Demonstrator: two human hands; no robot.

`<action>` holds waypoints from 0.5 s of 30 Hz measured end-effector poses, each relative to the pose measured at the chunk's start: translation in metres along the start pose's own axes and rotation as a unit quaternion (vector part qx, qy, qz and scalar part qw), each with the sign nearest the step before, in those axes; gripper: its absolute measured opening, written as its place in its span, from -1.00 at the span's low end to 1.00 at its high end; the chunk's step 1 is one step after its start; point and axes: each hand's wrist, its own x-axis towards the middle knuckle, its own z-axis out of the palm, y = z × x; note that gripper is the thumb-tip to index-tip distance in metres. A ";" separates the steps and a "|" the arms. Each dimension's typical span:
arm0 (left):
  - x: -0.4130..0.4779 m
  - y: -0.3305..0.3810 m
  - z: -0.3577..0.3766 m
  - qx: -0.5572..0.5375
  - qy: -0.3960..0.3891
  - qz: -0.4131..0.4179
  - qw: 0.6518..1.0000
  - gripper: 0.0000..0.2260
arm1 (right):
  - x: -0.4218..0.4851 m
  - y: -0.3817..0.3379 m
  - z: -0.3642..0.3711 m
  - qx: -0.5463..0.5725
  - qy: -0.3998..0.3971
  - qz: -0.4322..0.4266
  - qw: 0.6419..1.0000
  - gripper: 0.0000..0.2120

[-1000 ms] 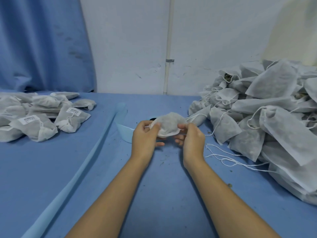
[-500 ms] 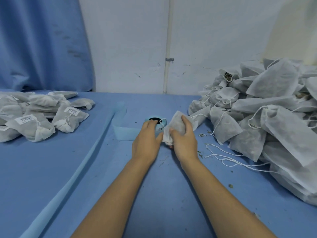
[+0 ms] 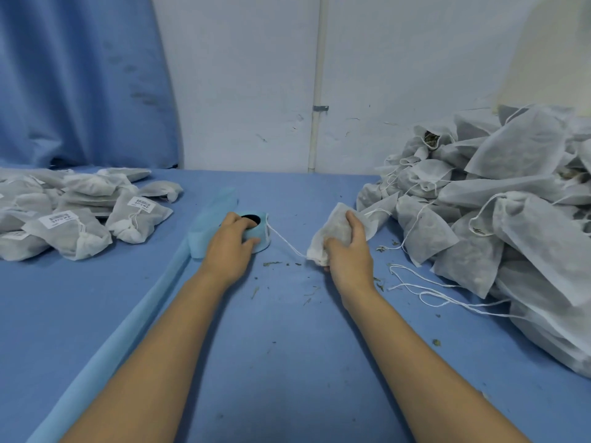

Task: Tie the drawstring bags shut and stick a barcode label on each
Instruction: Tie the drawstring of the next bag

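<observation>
Right hand (image 3: 348,252) grips bag (image 3: 332,227), untied pile (image 3: 499,199) beside

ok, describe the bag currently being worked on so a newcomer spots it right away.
On the blue table, find the big pile of loose bags on the right side. Just left of it, one small white bag is gripped in the right hand. Unlike its neighbours, its drawstring runs leftward to the left hand on the blue label roll.
</observation>
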 end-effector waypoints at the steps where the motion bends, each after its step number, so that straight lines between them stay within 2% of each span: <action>1: 0.000 -0.003 -0.003 -0.001 -0.005 -0.001 1.000 -0.75 | -0.001 -0.002 0.001 -0.021 -0.009 -0.003 1.000 -0.38; 5: -0.002 -0.011 -0.009 0.002 -0.025 -0.003 1.000 -0.74 | -0.007 -0.007 0.010 -0.072 -0.039 -0.005 0.997 -0.26; 8: -0.006 -0.010 -0.007 0.006 -0.010 0.000 1.000 -0.71 | -0.007 -0.006 0.017 -0.057 -0.036 0.014 0.998 -0.20; 10: -0.011 -0.010 -0.004 0.023 0.016 0.002 1.000 -0.67 | -0.008 -0.005 0.021 -0.041 -0.043 0.025 0.998 -0.33; 13: -0.016 -0.011 -0.003 0.052 0.055 -0.004 0.997 -0.57 | -0.008 -0.002 0.025 -0.022 -0.058 0.041 0.997 -0.69; 15: -0.020 -0.008 -0.003 0.063 0.068 -0.014 0.996 -0.48 | -0.008 0.000 0.026 0.013 -0.060 0.042 0.997 -0.75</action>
